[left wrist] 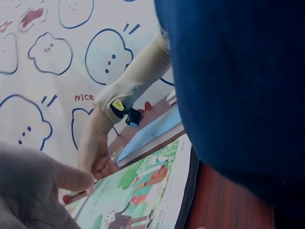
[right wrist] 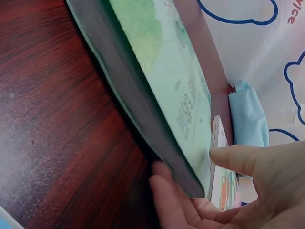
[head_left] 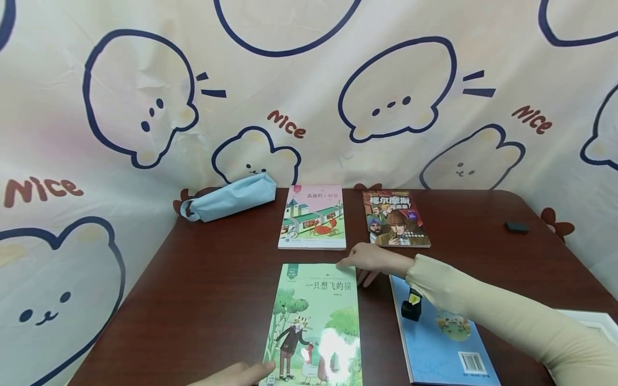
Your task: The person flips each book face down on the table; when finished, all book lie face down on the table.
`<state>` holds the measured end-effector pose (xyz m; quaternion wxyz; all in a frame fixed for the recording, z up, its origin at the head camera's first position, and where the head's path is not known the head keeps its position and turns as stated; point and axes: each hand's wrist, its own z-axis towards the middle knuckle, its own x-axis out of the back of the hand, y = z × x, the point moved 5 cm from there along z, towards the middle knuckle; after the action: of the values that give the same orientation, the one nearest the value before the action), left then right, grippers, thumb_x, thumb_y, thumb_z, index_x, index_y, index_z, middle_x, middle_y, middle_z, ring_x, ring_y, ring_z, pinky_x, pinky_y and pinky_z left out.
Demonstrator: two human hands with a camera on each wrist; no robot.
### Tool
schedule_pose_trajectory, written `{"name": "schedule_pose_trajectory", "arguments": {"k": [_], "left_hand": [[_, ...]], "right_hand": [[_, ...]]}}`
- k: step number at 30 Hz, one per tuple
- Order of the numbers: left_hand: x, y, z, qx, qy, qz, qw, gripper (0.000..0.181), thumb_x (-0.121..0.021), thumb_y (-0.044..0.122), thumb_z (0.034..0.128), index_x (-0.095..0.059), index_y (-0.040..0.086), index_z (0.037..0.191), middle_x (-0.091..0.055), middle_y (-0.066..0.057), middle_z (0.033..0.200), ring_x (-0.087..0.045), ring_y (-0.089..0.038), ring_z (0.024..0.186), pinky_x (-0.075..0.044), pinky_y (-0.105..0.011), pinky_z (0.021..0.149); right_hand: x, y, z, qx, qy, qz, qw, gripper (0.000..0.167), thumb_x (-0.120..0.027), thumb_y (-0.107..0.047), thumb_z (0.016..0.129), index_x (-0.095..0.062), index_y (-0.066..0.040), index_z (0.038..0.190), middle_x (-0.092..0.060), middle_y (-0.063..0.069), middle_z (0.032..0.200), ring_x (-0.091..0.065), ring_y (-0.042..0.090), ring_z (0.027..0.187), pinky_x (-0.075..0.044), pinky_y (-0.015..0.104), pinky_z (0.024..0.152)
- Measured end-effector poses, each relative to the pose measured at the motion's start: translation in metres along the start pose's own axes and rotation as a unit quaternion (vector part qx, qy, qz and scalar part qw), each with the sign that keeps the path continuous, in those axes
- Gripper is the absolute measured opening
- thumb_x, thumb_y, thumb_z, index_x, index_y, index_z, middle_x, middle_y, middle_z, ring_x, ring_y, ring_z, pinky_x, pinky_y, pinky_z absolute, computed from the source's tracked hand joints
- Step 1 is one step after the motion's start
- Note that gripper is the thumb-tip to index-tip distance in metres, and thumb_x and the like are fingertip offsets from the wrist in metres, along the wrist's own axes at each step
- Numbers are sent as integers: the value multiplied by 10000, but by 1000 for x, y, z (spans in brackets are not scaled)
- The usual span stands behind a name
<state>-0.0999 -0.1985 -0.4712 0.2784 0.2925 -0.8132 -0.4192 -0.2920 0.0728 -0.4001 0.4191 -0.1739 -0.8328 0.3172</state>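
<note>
A green picture book [head_left: 314, 321] with a cat in a dark suit on its cover lies face up at the front centre. At its top right corner, my right hand [head_left: 369, 260] grips it, thumb on the cover and fingers at the edge and underneath, as the right wrist view shows [right wrist: 257, 186]. My left hand [head_left: 236, 375] holds the book's lower left edge with the thumb against it; its other fingers are mostly hidden. In the left wrist view, the left hand [left wrist: 38, 186] is beside the cover [left wrist: 133, 191].
Behind stand a light blue pouch [head_left: 232, 197], a pink crab book [head_left: 314, 220] and a detective comic [head_left: 396, 220]. A blue book [head_left: 444, 343] lies under my right forearm. Further right are a small dark block [head_left: 516, 228] and a white-edged object [head_left: 594, 321]. A patterned cloth hangs behind.
</note>
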Motion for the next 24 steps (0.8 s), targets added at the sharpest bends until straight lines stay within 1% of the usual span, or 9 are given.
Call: {"name": "schedule_pose_trajectory", "arguments": {"k": [3,6,10,13,14,16,20,22,24], "left_hand": [[-8,42,-17,-633,-42,-28,9980,689,-452,390,1002,-385,-169,604,-339,148,491,-273,22,445,-273,-200,443],[-9,57,-23,-509,-67,-264,9983,713,-458,394,1000,-332,-209,642,-325,177,474,-226,30,430,-194,-199,428],[4,7,5,-111,-222,123,9996,691,-425,509,992,-365,27,500,-327,136,486,-243,-50,427,-281,-248,432],[14,-33,25,288,-261,291,9988,579,-410,588,970,-430,222,521,-334,100,487,-270,-108,431,-386,-283,485],[16,-38,27,385,-215,327,9985,576,-415,586,970,-438,217,529,-331,81,490,-272,-131,436,-399,-303,494],[18,-41,29,447,-107,355,9983,572,-430,593,961,-450,206,540,-337,70,492,-284,-139,442,-403,-312,499],[26,-43,26,535,244,392,9975,542,-457,599,948,-554,127,699,-512,-1,613,-477,-167,555,-427,-335,560],[28,-36,21,576,393,379,9968,535,-460,601,946,-578,99,803,-584,-38,709,-553,-186,639,-443,-333,597],[28,-18,13,562,473,427,9964,517,-451,581,960,-571,88,859,-616,-46,762,-586,-182,679,-461,-321,620]], "right_hand": [[-2,1,1,79,-153,139,9998,314,-649,-348,910,-716,-41,891,-707,94,772,-693,204,639,-581,334,583],[-4,3,1,80,-309,295,9991,311,-660,-345,905,-702,-37,922,-696,91,808,-668,193,643,-582,332,597],[-8,4,2,252,-721,709,9946,299,-647,-317,922,-709,-30,975,-735,99,851,-679,177,624,-587,342,617],[-12,5,3,352,-1143,1187,9857,292,-619,-263,948,-655,8,1052,-746,135,892,-703,181,626,-591,366,642],[-13,5,3,339,-1261,1377,9818,282,-607,-238,958,-621,16,1080,-743,147,913,-710,190,638,-592,377,654],[-15,6,3,293,-1354,1645,9766,259,-584,-199,973,-552,19,1109,-737,161,935,-718,213,656,-592,398,672],[-14,7,2,360,-1333,2044,9691,215,-520,-151,1004,-482,16,1134,-727,170,971,-726,273,704,-589,444,687],[-12,8,1,412,-1302,2183,9663,211,-496,-151,1016,-472,14,1146,-724,172,986,-729,303,738,-586,459,692],[-11,9,1,418,-1281,2342,9628,215,-483,-157,1022,-470,11,1154,-721,176,998,-729,329,776,-583,473,706]]}}
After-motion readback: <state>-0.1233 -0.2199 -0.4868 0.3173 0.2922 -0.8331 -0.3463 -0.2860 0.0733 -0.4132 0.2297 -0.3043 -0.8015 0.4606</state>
